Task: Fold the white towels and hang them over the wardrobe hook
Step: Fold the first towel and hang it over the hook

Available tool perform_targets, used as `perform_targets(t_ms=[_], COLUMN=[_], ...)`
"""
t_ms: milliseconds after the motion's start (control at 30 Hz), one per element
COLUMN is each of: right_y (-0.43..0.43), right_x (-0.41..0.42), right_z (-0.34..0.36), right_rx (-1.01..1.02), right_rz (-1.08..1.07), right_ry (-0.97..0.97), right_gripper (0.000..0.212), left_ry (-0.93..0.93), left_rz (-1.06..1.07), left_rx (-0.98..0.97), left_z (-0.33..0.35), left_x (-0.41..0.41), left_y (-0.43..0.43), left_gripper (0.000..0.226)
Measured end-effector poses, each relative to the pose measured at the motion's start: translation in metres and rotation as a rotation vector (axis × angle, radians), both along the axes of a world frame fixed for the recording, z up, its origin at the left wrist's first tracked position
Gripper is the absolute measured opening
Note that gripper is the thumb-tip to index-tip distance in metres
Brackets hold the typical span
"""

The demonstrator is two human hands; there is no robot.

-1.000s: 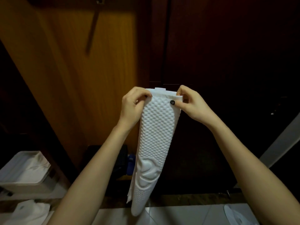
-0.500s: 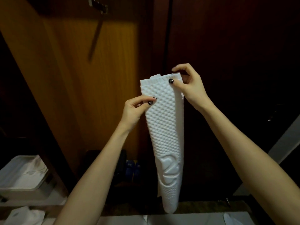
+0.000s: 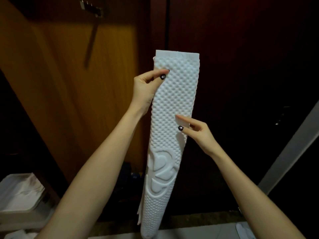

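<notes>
Lower centre, my right hand (image 3: 196, 131) has dropped from the top corner to mid-length on the white towel (image 3: 174, 104), thumb and forefinger pinching its right edge. A little higher, my left hand (image 3: 148, 87) has taken over near the top, fingers (image 3: 155, 73) pinching the left edge. Between them the towel hangs as one long narrow strip, centre frame. Folding looks done, I'd say; next comes hanging. Far upper left, the hook (image 3: 91, 10) waits, well apart.
</notes>
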State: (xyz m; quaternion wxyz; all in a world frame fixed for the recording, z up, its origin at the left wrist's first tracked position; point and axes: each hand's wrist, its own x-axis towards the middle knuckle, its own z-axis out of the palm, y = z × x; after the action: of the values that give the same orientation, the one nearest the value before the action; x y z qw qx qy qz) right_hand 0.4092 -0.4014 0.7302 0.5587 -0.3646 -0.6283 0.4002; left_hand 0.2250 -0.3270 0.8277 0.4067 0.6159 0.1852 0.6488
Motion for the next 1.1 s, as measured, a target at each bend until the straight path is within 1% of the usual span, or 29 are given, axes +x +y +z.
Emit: perform_targets(t_ms=[133,200,300,367,433,500,533,600,633,700,800,867,967,1100], right_y=[0.007,0.009,0.013,0.016,0.018,0.02,0.02,0.021,0.021,0.022,0.021,0.018,0.016,0.017], right_x=[-0.021,-0.03,-0.04,-0.044,-0.044,-0.041,-0.039,-0.034,-0.032,-0.026,-0.016,-0.013,-0.014,-0.015], right_z=[0.005,0.012,0.018,0.019,0.02,0.021,0.022,0.026,0.029,0.032,0.033,0.031,0.028,0.036], right_rx=[0.006,0.035,0.057,0.07,0.074,0.07,0.07,0.073,0.071,0.057,0.033,0.017,-0.005,-0.05], right_rz=[0.111,0.114,0.097,0.052,0.007,-0.007,-0.008,-0.018,-0.033,-0.079,-0.117,-0.116,-0.159,-0.19], right_ry=[0.062,0.062,0.078,0.097,0.107,0.105,0.1,0.09,0.093,0.122,0.18,0.198,0.186,0.121], right_gripper=[0.038,0.034,0.031,0.03,0.029,0.029,0.03,0.032,0.033,0.033,0.034,0.035,0.033,0.035], left_ry=[0.0,0.016,0.097,0.206,0.279,0.249,0.233,0.189,0.153,0.089,0.083,0.095,0.095,0.052], left_rz=[0.004,0.036,0.057,0.042,-0.043,-0.129,-0.131,-0.114,-0.111,-0.084,0.01,-0.027,-0.087,-0.013], left_rx=[-0.014,-0.032,-0.047,-0.024,-0.036,-0.094,-0.134,-0.231,-0.266,-0.275,-0.25,-0.285,-0.339,-0.298], left_z=[0.002,0.003,0.006,0.005,-0.004,-0.025,-0.038,-0.063,-0.074,-0.094,-0.115,-0.129,-0.143,-0.145], left_x=[-0.005,-0.011,-0.024,-0.032,-0.039,-0.041,-0.041,-0.038,-0.036,-0.03,-0.023,-0.02,-0.019,-0.018], left_y=[0.005,0.011,0.02,0.023,0.021,0.015,0.01,0.001,-0.003,-0.011,-0.021,-0.028,-0.036,-0.042], left_gripper=[0.016,0.015,0.018,0.026,0.041,0.06,0.068,0.075,0.07,0.049,0.029,0.027,0.031,0.022])
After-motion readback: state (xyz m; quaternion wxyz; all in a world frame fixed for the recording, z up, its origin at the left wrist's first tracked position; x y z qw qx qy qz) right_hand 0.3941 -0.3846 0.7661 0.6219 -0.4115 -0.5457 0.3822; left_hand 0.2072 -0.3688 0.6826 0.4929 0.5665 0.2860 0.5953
